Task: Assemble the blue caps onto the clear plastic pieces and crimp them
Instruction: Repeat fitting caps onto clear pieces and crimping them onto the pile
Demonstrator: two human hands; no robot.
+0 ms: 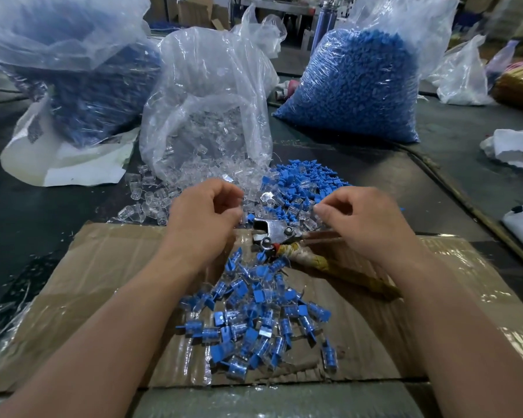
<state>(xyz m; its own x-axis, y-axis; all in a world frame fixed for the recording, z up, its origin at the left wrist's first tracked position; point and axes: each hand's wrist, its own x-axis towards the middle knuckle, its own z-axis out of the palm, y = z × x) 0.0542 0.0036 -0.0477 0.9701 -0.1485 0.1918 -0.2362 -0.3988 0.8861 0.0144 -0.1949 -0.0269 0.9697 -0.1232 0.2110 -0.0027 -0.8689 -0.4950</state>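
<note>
My left hand (206, 212) hovers with curled fingers over a heap of loose clear plastic pieces (151, 203); whether it pinches one is hidden. My right hand (357, 221) is curled at the edge of a pile of loose blue caps (302, 182), its fingertips hiding any contents. Between the hands a metal crimping tool (269, 233) lies on the cardboard, its tape-wrapped handles (338, 270) running under my right wrist. Near me sits a heap of assembled blue-and-clear pieces (254, 315).
A brown cardboard sheet (88, 282) covers the table in front of me. Behind stand an open bag of clear pieces (212, 95), a full bag of blue caps (360, 82) and a darker blue bag (82, 86). White cloth (514, 149) lies at right.
</note>
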